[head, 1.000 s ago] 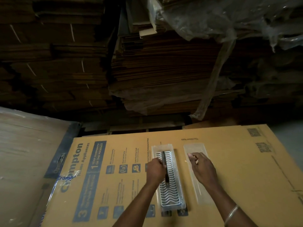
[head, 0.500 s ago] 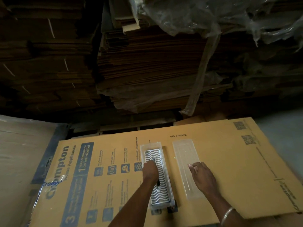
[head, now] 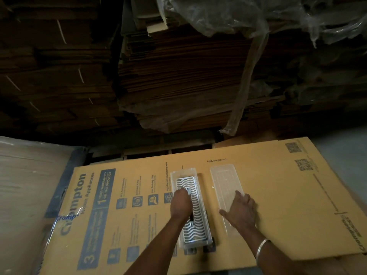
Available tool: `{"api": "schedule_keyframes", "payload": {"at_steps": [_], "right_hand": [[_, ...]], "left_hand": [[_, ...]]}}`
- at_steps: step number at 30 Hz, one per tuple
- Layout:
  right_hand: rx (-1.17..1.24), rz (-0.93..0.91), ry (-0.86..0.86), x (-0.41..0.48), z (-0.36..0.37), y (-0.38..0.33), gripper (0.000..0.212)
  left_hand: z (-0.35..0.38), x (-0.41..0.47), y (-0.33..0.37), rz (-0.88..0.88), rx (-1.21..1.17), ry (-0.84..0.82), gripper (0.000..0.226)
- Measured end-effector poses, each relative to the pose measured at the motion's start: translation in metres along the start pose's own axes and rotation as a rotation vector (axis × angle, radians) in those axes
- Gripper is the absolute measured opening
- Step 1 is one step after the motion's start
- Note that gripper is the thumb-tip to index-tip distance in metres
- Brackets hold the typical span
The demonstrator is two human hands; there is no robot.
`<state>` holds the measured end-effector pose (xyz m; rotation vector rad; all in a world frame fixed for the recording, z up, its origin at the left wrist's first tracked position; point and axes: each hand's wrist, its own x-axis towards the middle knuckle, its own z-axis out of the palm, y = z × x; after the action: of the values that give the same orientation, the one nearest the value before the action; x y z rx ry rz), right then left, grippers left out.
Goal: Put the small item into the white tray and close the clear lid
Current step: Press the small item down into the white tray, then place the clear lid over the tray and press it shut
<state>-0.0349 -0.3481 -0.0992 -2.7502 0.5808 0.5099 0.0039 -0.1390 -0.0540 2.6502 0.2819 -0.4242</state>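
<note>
A long white tray (head: 204,205) with a wavy slotted insert lies on a flat printed cardboard box (head: 288,205). My left hand (head: 180,203) rests inside the tray, fingers closed over a thin dark item (head: 191,219) that lies lengthwise on the insert; most of the item is hidden under the hand. To the right, apart from the tray, the clear lid (head: 224,181) lies flat on the cardboard. My right hand (head: 241,211) is spread flat on the near half of the lid, pressing on it.
Tall stacks of flattened cardboard (head: 178,76) fill the dark background, with loose plastic wrap (head: 248,16) hanging over them. A plastic-wrapped bundle (head: 29,185) sits at the left. Grey floor (head: 347,145) shows at the right.
My right hand slid from the far end of the lid toward its near half. My left hand shifted slightly along the tray, still over the dark item. The camera view moved.
</note>
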Motion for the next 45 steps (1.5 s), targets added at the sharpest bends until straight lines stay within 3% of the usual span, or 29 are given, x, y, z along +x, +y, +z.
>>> {"api": "schedule_keyframes", "payload": {"at_steps": [4, 10, 16, 23, 26, 28, 31, 45], "right_hand": [[-0.018, 0.017, 0.009, -0.001, -0.006, -0.009, 0.118], [0.037, -0.013, -0.020, -0.018, -0.044, -0.030, 0.118], [0.062, -0.136, -0.061, -0.059, -0.058, -0.072, 0.119], [-0.036, -0.211, -0.147, -0.085, -0.022, -0.126, 0.120], [-0.073, -0.217, -0.140, -0.086, -0.011, -0.135, 0.120], [-0.104, -0.221, -0.133, -0.085, -0.007, -0.140, 0.119], [-0.138, -0.211, -0.112, -0.081, -0.004, -0.147, 0.120], [-0.190, -0.208, -0.129, -0.076, 0.000, -0.147, 0.124]], "left_hand": [[-0.015, -0.009, -0.020, 0.067, -0.174, 0.148, 0.017], [-0.028, -0.023, -0.074, 0.116, -0.347, 0.215, 0.014], [-0.021, -0.042, -0.105, -0.009, -0.506, -0.031, 0.011], [-0.008, -0.061, -0.116, -0.216, -0.807, -0.392, 0.015], [-0.012, -0.073, -0.114, -0.216, -0.880, -0.490, 0.011], [-0.012, -0.077, -0.116, -0.197, -0.863, -0.548, 0.029], [-0.011, -0.080, -0.119, -0.209, -0.811, -0.601, 0.059], [-0.016, -0.078, -0.114, -0.268, -0.772, -0.682, 0.049]]}}
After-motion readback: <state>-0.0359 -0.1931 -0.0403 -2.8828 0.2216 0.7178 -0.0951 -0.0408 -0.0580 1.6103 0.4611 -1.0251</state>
